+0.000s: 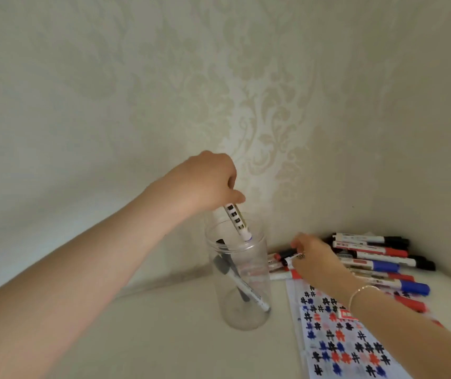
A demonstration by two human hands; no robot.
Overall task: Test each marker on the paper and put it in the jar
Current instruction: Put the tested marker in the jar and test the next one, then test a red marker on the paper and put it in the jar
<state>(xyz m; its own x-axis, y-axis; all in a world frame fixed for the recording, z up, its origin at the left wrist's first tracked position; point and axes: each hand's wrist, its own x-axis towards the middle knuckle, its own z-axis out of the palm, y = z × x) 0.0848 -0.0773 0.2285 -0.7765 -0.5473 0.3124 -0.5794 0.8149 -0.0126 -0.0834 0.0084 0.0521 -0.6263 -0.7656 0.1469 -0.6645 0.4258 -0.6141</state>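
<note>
— Holding what, the left hand [208, 181]?
— A marker [237, 221], pinched at its top, tip down in the jar's [242, 285] mouth. Another marker lay inside.
— And the right hand [313, 258]?
— Fingers curled on a marker in the pile [377, 258], probably gripping; blurry. Paper [336, 340] lay beside the jar.

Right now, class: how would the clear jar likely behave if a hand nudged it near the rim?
The jar looks tall, narrow and nearly empty, so probably light and apt to tip. On the smooth table it may slide.
</note>
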